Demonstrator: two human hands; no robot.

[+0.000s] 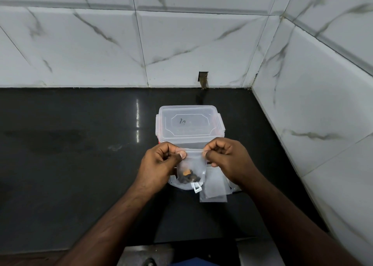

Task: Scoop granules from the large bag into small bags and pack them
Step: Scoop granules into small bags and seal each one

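One small clear zip bag [191,164] is held up between two hands above a dark polished counter [70,144]. The left hand [159,162] pinches the bag's top left corner, thumb in front and curled fingers behind, and the right hand [226,160] pinches the top right corner the same way, so the sealing strip runs straight between the two thumbs. The bag hangs below the fingers, its body free of them, and a small heap of granules [187,177] sits at its bottom: several dark lumps and one orange-brown piece. Whether the strip is pressed closed along its whole length cannot be told. Just behind the hands stands one translucent plastic container [188,124] with its lid on and latches down its sides; a faint dark mark shows on the lid. Below the held bag a white rim with a white clip [196,188] shows, partly hidden by the bag and the left hand, so what it belongs to is unclear. To the right of it, under the right wrist, lie empty clear bags [214,187] flat on the counter, overlapping; at least two can be made out, but the exact count cannot be told. White marbled tiles [181,43] cover the wall behind and to the right.
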